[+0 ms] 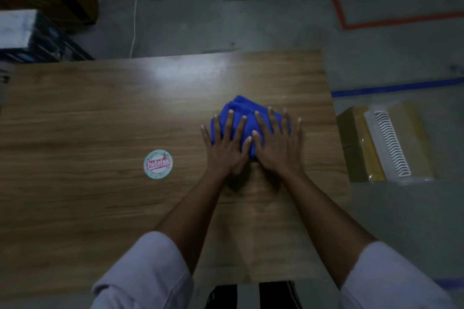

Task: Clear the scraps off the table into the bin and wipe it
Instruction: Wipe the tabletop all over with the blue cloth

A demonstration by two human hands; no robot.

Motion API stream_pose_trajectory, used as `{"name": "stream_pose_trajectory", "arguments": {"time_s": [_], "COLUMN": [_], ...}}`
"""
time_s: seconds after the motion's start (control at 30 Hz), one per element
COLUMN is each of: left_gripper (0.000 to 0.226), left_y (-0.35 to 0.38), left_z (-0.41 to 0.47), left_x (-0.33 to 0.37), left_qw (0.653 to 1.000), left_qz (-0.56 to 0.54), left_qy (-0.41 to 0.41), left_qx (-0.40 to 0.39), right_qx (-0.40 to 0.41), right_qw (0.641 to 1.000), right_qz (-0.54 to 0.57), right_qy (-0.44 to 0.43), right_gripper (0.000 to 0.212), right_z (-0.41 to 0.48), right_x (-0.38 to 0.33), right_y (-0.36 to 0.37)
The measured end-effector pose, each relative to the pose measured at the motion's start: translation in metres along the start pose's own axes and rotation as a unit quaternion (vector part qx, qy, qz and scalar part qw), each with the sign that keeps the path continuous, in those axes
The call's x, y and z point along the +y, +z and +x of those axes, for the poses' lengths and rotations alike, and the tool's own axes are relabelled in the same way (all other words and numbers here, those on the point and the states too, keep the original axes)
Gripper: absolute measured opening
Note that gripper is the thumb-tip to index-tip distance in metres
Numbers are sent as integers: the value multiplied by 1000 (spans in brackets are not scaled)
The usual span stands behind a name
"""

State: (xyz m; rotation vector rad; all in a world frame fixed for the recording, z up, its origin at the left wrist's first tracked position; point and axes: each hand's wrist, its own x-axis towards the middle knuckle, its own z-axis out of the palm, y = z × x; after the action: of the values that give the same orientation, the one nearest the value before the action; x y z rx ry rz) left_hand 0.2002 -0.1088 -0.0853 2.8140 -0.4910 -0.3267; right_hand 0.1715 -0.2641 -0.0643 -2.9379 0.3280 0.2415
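Blue cloth (247, 118), bunched into a loose pad, lies on the right half of the wooden table (100, 108), near its right edge. The left hand (226, 150) and right hand (278, 148) rest on it side by side, thumbs close together. The fingers (229, 123) of both are straight and spread. They press flat on the cloth and neither curl round it nor pinch it.

Progress, as judged: the wiping stage appears to be in hand. No loose scraps show on the table top, so clearing looks largely done. One round printed disc (158, 164) sits left of the hands, well apart from them. Whether it is a fixed sticker or a loose piece to be binned cannot be told. The wide left part of the table probably remains to be wiped.

Count: one cloth, two hands, one disc, one table. One open cardboard box (351, 148) stands on the floor just beside the table's right edge. Whether it serves as the bin cannot be told.
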Motion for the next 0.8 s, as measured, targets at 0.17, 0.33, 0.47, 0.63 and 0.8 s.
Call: {"name": "stream_pose_trajectory", "arguments": {"time_s": [0.17,0.33,0.47,0.63,0.8], "left_gripper": [58,60,63,66,67], "left_y": [-9,-1,5,8,10], "left_z": [-11,-24,-21,-20,-19], "left_x": [-2,-34,-33,-33,-32], "left_qw": [995,995,994,992,991], "left_qz": [-36,0,16,24,28], "left_qy": [56,-12,-25,-25,-28], "left_qx": [80,100,107,118,126], "right_qx": [72,39,103,108,94], "right_qw": [994,992,995,991,995], "right_qz": [-10,2,7,33,20], "right_qy": [-81,-123,1,69,6], "right_gripper": [63,62,62,65,66], "right_z": [-5,0,-3,32,13], "right_x": [6,3,-2,-26,-25], "right_y": [-10,20,28,25,28]}}
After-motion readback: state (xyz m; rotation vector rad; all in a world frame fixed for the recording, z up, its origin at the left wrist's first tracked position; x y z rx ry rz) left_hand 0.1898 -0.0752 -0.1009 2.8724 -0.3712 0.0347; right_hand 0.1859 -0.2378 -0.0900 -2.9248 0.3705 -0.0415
